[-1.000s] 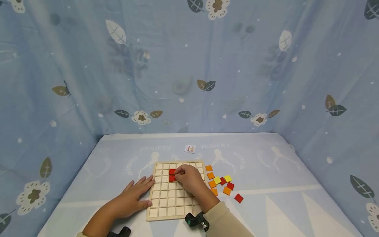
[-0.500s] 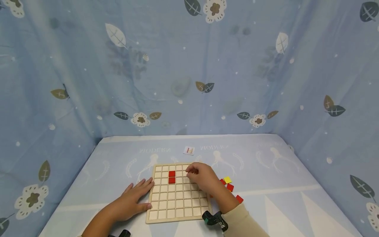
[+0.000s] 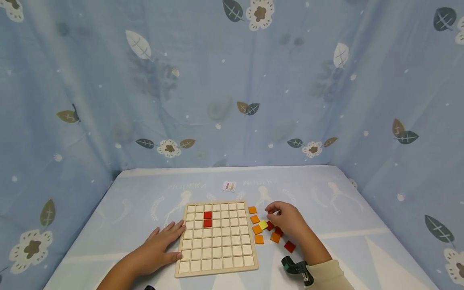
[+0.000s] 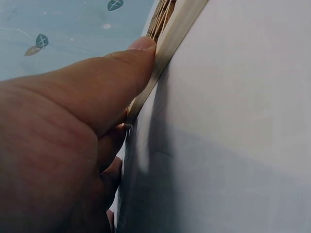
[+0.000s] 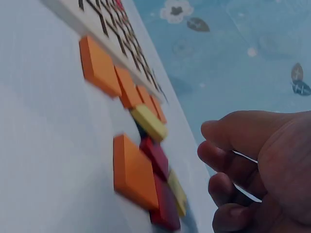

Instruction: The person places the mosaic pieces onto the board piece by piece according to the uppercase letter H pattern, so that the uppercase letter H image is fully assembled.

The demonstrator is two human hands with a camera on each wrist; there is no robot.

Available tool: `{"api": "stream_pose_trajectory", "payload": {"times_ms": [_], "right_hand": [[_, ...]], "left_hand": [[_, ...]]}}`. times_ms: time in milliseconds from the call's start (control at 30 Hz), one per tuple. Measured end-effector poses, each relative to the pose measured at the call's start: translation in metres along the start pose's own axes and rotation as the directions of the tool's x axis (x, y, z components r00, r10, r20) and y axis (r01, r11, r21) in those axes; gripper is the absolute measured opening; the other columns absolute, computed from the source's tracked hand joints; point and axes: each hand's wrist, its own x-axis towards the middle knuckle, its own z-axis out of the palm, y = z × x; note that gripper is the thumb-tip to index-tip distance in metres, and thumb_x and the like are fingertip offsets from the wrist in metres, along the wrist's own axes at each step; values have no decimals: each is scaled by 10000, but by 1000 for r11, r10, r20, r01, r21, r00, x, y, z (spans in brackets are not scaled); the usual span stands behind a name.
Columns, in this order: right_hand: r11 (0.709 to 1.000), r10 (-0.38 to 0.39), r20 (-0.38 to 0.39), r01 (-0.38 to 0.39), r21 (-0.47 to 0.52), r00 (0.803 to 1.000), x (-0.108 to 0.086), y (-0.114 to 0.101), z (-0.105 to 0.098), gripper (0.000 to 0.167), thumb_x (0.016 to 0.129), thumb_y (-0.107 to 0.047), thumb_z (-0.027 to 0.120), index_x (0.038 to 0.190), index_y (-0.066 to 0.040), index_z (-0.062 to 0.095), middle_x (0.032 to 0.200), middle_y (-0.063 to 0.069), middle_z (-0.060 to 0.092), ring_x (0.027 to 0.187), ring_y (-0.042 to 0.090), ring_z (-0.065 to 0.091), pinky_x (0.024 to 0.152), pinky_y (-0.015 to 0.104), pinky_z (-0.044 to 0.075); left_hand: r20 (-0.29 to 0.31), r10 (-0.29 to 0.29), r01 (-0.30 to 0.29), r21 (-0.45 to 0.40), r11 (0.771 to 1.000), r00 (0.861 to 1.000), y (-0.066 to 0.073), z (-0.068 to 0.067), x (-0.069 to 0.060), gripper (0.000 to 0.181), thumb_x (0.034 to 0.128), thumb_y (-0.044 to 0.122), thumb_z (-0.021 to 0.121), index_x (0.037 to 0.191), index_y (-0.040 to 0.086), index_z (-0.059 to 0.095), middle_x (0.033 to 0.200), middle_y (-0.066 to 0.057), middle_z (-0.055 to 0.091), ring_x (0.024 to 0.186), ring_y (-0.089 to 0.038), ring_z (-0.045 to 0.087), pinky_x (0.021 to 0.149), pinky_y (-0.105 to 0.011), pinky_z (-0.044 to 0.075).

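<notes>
A wooden grid board (image 3: 222,241) lies flat, with two red tiles (image 3: 208,215) in neighbouring cells, one behind the other. Spread fingers of my left hand (image 3: 156,248) rest along its left edge; in the left wrist view that hand's thumb (image 4: 124,70) touches the board's rim (image 4: 175,43). My right hand (image 3: 290,220) is over the back of the loose tiles right of the board, fingers loosely bent. Nothing shows between its thumb and fingers in the right wrist view, where orange (image 5: 135,174), yellow (image 5: 149,122) and red tiles (image 5: 165,204) lie beside the hand (image 5: 257,165).
A small printed card (image 3: 229,186) lies behind the board. Several orange tiles (image 3: 255,219) line its right side, and one red tile (image 3: 290,246) lies nearer the front right. Patterned blue curtains (image 3: 217,80) stand around the light cloth-covered table (image 3: 145,181).
My right hand has moved right, from beside the red tiles on the board to above the loose tiles. Both red tiles stay in their cells. My left hand keeps its place at the board's edge.
</notes>
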Motion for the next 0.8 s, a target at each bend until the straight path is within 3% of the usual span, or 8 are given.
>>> {"api": "stream_pose_trajectory", "payload": {"times_ms": [267, 467, 600, 700, 800], "right_hand": [[997, 1, 86, 5, -77, 996, -3, 18, -6, 190, 935, -216, 809, 1112, -275, 774, 963, -23, 677, 750, 185, 595, 654, 314, 538], [987, -28, 100, 43, -153, 995, -2, 25, -3, 171, 902, -227, 845, 1030, -323, 785, 1221, -49, 690, 1031, 190, 599, 962, 460, 570], [983, -36, 100, 53, -175, 994, -1, 26, -2, 150, 910, -224, 837, 1021, -312, 790, 1216, -45, 689, 1082, 201, 606, 1059, 538, 531], [981, -24, 102, 43, -188, 994, -1, 25, -3, 129, 912, -235, 837, 1003, -301, 774, 1182, -46, 678, 1035, 199, 592, 1025, 505, 545], [982, -11, 109, 31, -184, 994, -1, 25, -4, 141, 909, -232, 840, 984, -281, 731, 1099, -41, 663, 946, 199, 573, 891, 411, 557]], "left_hand": [[-13, 15, -15, 10, 1000, 1000, -1, -1, -1, 904, 938, 583, 700, 1655, 168, 340, 1750, -19, 217, 1618, -406, 130, 1234, -725, -11], [-12, 26, -26, -1, 1000, 1000, -2, 1, -2, 906, 940, 589, 694, 1655, 162, 338, 1750, -30, 214, 1616, -419, 128, 1227, -737, -11], [-13, 23, -23, -1, 1000, 1000, -2, 1, -3, 908, 940, 592, 690, 1657, 163, 333, 1751, -26, 212, 1616, -418, 124, 1231, -731, -14], [-13, 20, -20, 1, 1000, 1000, -1, 0, -3, 909, 941, 592, 688, 1658, 162, 331, 1750, -26, 214, 1616, -421, 123, 1234, -727, -17], [-12, 15, -15, 4, 1000, 1000, 0, 0, -3, 908, 941, 586, 692, 1657, 159, 332, 1750, -26, 215, 1615, -421, 123, 1235, -728, -18]]}}
